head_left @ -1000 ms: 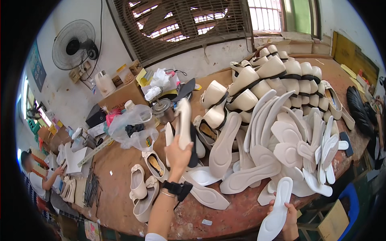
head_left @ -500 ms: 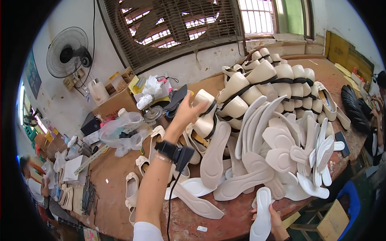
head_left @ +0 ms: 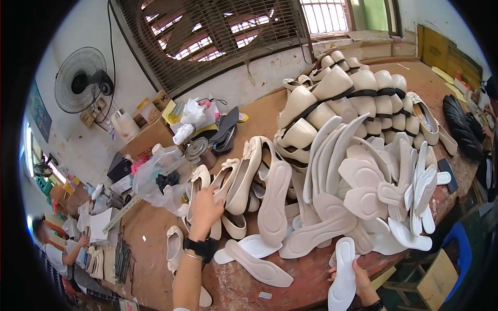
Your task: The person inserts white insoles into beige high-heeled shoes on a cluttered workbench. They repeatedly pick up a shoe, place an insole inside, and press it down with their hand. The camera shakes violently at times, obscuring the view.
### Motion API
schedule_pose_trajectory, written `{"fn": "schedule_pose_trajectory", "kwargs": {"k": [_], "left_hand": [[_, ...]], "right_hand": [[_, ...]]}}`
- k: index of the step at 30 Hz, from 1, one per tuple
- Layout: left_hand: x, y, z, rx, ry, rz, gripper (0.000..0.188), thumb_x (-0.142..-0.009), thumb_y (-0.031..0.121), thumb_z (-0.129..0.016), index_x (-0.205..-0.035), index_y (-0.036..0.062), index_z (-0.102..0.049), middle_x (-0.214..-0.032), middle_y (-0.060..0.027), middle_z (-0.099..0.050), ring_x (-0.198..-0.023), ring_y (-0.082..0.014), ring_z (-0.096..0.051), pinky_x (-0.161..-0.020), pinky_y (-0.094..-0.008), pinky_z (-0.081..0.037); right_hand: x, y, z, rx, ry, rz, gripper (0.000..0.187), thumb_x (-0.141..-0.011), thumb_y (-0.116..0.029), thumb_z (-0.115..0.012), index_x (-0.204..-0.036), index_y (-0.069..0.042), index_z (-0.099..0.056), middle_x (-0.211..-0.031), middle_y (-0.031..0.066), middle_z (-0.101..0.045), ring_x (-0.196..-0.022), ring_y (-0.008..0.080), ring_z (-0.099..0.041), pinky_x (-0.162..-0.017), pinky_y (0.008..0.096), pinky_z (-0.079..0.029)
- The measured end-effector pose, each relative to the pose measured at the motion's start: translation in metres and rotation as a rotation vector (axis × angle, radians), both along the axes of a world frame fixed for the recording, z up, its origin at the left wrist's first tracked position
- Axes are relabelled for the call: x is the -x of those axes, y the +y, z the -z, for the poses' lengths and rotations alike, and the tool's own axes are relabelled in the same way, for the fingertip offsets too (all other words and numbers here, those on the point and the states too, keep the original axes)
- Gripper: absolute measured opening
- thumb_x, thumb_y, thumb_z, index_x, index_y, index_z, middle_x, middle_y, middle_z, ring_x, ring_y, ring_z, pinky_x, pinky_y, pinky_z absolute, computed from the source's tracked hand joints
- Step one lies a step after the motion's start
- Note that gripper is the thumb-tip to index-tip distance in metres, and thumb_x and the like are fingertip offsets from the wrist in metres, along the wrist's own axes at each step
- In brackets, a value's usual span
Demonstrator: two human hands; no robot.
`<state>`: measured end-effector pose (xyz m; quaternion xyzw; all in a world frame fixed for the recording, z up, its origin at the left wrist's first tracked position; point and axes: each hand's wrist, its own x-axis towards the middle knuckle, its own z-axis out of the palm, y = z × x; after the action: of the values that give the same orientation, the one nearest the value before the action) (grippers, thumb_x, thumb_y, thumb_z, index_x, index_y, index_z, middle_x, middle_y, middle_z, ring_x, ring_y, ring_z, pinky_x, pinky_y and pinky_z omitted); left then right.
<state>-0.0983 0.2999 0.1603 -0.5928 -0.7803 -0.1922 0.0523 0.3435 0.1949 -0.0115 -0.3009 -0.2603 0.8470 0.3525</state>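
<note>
My left hand (head_left: 206, 207) reaches into the row of cream flat shoes with bows. Its fingers curl over a flat shoe (head_left: 198, 181), and the fingertips are partly hidden. Just right of it, a bow-topped shoe (head_left: 241, 184) leans upright beside others. At the lower right my right hand (head_left: 361, 279) is closed around a white insole (head_left: 342, 272), held upright at the table's front edge. Between the hands lie loose insoles, among them a beige one (head_left: 259, 264) and a broad one (head_left: 275, 207) leaning on the shoes.
A large stack of cream shoes (head_left: 363, 98) rises at the back, with a heap of insoles (head_left: 363, 181) before it. Left of the shoes are a clear plastic bag (head_left: 161, 176) and a metal tin (head_left: 199, 153). A wooden stool (head_left: 433, 282) stands at the right; another person sits far left.
My left hand has moved down and left from the stacked shoes to the front row. The shoes it was touching now lean with their bows up. My right hand still holds the insole.
</note>
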Motion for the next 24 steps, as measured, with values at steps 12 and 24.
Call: {"fn": "schedule_pose_trajectory", "kwargs": {"k": [12, 24], "left_hand": [[-0.102, 0.097, 0.006, 0.154, -0.323, 0.404, 0.056, -0.070, 0.040, -0.077, -0.106, -0.0016, -0.064, -0.097, -0.0253, -0.067, -0.097, -0.0389, -0.064, -0.084, -0.0441, -0.051], [-0.089, 0.084, -0.036, 0.148, 0.068, 0.001, 0.076, -0.066, 0.029, -0.083, -0.134, 0.0090, -0.053, -0.124, -0.0225, -0.062, -0.116, -0.0346, -0.059, -0.101, -0.0451, -0.043]], "right_hand": [[0.003, -0.005, 0.002, -0.055, -0.027, 0.046, 0.081, -0.098, -0.061, -0.036, -0.145, 0.005, -0.031, -0.115, 0.0222, -0.062, -0.096, 0.0289, -0.066, -0.094, 0.0487, -0.050], [-0.003, -0.004, 0.002, -0.078, 0.009, -0.006, 0.069, -0.103, -0.052, -0.035, -0.143, 0.004, -0.035, -0.122, 0.0199, -0.060, -0.105, 0.0284, -0.065, -0.090, 0.0414, -0.052]]}}
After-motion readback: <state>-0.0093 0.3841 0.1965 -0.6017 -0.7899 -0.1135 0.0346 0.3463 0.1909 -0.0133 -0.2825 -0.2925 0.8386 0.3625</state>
